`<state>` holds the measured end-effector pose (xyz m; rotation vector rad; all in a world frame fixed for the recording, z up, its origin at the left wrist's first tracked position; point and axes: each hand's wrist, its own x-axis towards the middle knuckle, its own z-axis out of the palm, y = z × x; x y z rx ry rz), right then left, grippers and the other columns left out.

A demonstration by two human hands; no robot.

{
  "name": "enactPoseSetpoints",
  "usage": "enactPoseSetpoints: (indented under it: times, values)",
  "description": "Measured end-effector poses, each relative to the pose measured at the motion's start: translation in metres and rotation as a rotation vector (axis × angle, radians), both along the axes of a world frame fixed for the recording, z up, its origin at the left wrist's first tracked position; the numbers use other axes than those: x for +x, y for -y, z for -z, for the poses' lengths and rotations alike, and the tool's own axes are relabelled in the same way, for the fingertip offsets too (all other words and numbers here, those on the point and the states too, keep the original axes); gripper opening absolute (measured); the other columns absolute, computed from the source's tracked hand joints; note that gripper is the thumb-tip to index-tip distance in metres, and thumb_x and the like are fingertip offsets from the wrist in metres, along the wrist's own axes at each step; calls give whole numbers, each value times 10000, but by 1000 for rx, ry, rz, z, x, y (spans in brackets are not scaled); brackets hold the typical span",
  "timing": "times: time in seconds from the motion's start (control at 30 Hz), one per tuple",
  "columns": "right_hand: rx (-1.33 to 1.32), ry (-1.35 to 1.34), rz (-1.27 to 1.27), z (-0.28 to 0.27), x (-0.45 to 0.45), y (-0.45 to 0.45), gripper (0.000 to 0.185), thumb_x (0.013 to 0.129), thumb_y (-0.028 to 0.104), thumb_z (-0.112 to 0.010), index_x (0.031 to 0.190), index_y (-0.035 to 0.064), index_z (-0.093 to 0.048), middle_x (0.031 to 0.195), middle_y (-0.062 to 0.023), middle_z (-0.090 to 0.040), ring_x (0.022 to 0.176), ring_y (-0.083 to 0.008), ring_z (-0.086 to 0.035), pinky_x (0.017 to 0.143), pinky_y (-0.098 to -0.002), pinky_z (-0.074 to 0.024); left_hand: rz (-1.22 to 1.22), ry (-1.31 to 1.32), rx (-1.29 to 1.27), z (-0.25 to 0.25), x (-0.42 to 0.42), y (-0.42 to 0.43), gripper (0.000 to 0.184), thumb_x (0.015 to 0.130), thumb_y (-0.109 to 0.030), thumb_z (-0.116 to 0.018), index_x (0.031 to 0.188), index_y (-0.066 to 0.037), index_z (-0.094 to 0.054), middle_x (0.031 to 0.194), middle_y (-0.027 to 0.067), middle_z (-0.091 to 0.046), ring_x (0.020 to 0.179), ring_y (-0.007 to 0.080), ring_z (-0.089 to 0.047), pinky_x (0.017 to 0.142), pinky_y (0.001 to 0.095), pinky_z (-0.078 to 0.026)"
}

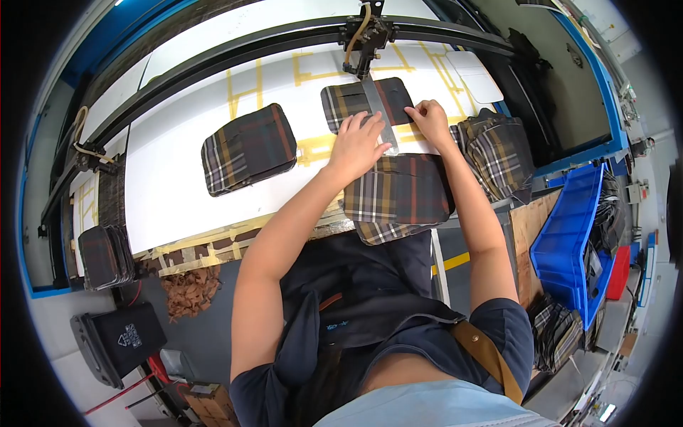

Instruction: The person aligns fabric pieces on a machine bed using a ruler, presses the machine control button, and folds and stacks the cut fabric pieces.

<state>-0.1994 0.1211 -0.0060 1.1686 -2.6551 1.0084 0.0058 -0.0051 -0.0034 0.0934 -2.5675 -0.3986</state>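
Observation:
A plaid fabric piece (341, 101) with rounded corners lies on the white work surface below the machine head. A flat metal strip (388, 135) crosses it. My left hand (358, 144) rests over the near edge of the piece and the strip, its fingers spread. At the right edge of the same piece, my right hand (431, 122) has its thumb and forefinger pinched together on the fabric. Closer to my body, a stack of plaid pieces (398, 191) overhangs the table edge. Another plaid stack (250, 149) sits to the left.
A black gantry rail (284, 34) with a machine head (366, 35) spans the table. More plaid pieces (494, 153) are heaped at the right, with others (105, 256) at the left corner. A blue bin (565, 235) stands right, a black bin (121, 341) lower left.

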Motion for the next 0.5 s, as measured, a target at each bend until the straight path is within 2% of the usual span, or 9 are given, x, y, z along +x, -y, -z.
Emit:
enactPoseSetpoints:
  times: [0.03,0.23,0.33,0.5]
  values:
    - [3,57,18,-2,0,-2,342,764,303,-785,687,-2,-650,764,-157,-611,722,-316,-590,677,-422,-465,0,8,2,-1,1,0,446,896,-352,-633,1215,-45,-580,1369,105,-521,1279,322,-437,1073,469,-339]
    - [-29,-47,-23,5,1,-8,279,770,270,-778,720,18,-669,782,-136,-610,761,-307,-590,692,-420,-457,-4,10,3,0,0,0,454,896,-363,-633,1209,-40,-581,1374,110,-517,1289,319,-431,1084,473,-333]
    - [-2,-108,-37,7,0,-7,266,800,232,-764,758,-12,-665,796,-151,-606,718,-282,-591,665,-370,-479,-4,7,-2,0,1,0,459,893,-362,-637,1213,-37,-582,1373,113,-517,1289,320,-431,1083,472,-334]
    - [-16,-128,-45,7,1,-8,254,795,215,-770,761,-13,-662,800,-153,-605,724,-286,-593,672,-373,-482,7,-7,30,1,0,0,429,907,-330,-628,1230,-51,-577,1378,115,-515,1291,332,-428,1073,474,-337]
